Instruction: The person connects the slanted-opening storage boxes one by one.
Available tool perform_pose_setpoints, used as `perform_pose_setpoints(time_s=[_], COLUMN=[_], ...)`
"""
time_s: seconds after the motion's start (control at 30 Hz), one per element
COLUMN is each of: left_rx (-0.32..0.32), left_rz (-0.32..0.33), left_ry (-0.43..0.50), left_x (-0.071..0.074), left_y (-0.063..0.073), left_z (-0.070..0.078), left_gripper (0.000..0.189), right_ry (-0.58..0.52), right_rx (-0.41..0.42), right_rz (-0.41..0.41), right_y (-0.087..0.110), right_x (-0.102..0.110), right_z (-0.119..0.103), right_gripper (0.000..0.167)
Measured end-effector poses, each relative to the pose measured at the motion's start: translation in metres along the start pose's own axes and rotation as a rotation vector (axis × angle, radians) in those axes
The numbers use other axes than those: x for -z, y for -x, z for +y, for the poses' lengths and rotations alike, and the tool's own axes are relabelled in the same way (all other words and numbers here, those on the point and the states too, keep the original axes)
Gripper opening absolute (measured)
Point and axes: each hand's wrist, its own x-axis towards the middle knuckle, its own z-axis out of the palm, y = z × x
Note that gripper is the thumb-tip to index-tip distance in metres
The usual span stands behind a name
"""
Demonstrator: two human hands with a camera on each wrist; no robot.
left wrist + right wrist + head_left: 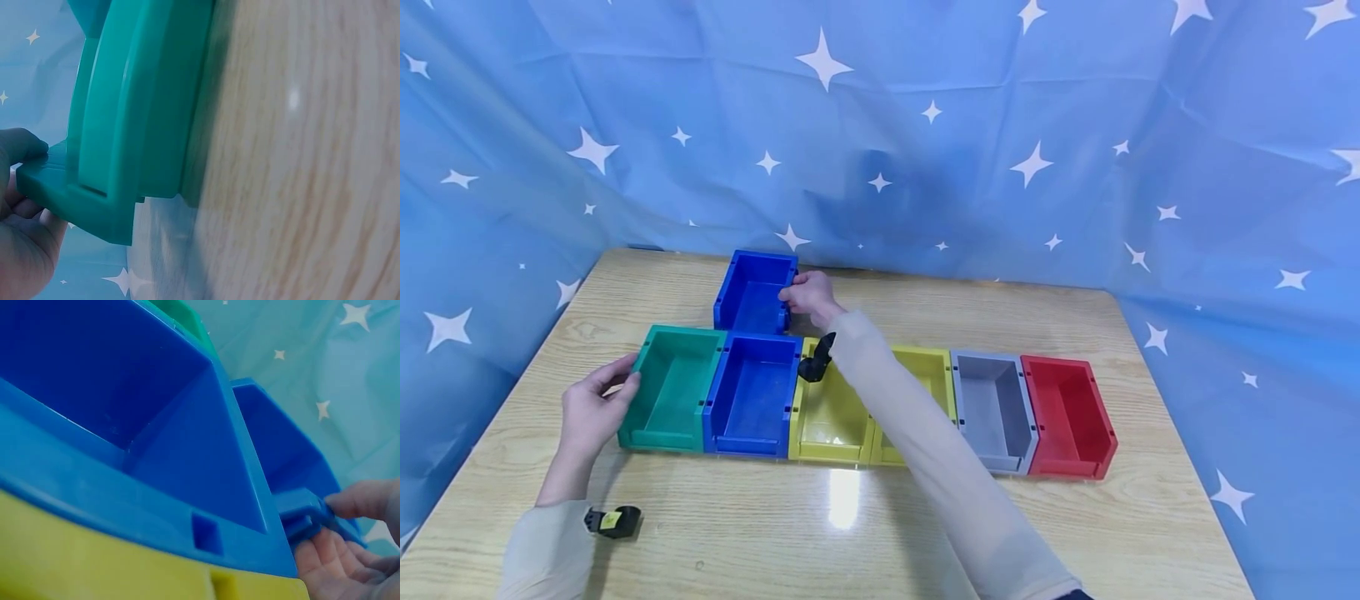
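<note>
At the left end of a row of bins, my left hand (591, 408) pinches the side rim of a green bin (673, 387). In the left wrist view, thumb and fingers lie on either side of the green bin's edge (47, 181). Farther back, my right hand (811, 293) grips the right side wall of a separate blue bin (756, 292), thumb on top and fingers underneath in the right wrist view. That bin stands behind another blue bin (754, 392), which sits beside the green one. Both bins look empty inside.
Rightward the row continues with two yellow bins (835, 412), partly covered by my right forearm, then a grey bin (992, 408) and a red bin (1070, 417). All stand on a wooden table (760, 533). A blue star-patterned curtain (925, 167) hangs behind the table.
</note>
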Motion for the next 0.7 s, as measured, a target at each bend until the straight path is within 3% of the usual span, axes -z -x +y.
perform_pose_setpoints(time_s=[0.37, 0.7], left_rx=[-0.005, 0.004], left_rz=[-0.004, 0.017], left_ry=[0.031, 0.053], left_x=[0.0, -0.002], left_y=[0.0, -0.001], left_z=[-0.003, -0.006], left_gripper=[0.029, 0.029], right_ry=[0.01, -0.039], right_rx=[0.025, 0.018], right_rz=[0.046, 0.06], right_y=[0.005, 0.009], right_x=[0.006, 0.024], right_z=[-0.007, -0.013], right_gripper=[0.019, 0.036])
